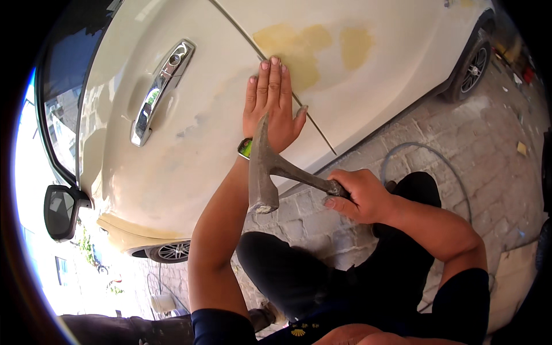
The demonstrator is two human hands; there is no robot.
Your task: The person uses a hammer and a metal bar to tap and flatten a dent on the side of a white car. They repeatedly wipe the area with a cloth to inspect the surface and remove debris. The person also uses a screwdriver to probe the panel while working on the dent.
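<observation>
My left hand [269,109] lies flat on the pale car door [213,86], fingers stretched up and reaching the seam between two door panels. A wristwatch [245,148] with a lit green face sits on that wrist. In front of the left wrist hangs a pick hammer [263,172], its pointed end up and its blunt, worn face down. My right hand [362,196] is closed round its dark handle. Beyond my left fingertips, yellowish filler patches [305,49] mark the adjoining panel. A chrome door handle [164,92] is to the left.
A side mirror [60,213] juts out at the left, above a front wheel [172,252]. Another wheel [474,69] stands at the far right. A grey hose [443,158] curves over the paving [483,132]. A pale bucket [164,303] stands at lower left near a dark trouser leg [126,329].
</observation>
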